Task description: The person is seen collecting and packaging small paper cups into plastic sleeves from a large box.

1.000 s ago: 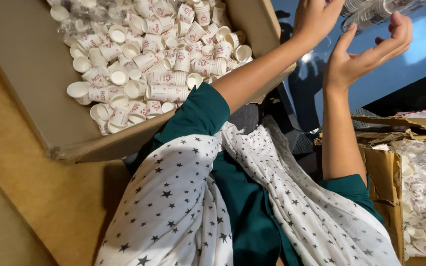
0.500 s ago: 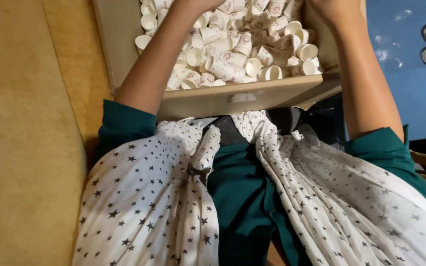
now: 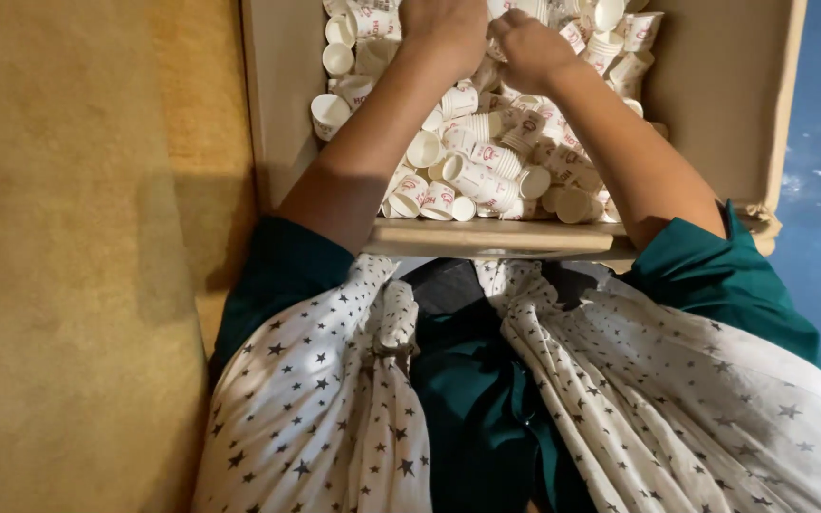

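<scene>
**Both hands deep in a box of paper cups**

The left hand (image 3: 444, 28) and right hand (image 3: 529, 47) are at 12 o'clock, inside the cardboard box (image 3: 282, 104), their grip curled closed among small white paper cups (image 3: 472, 176). What each holds is hidden. The cups lie mixed; several stacked ones point their long axis toward 4 o'clock.
</scene>
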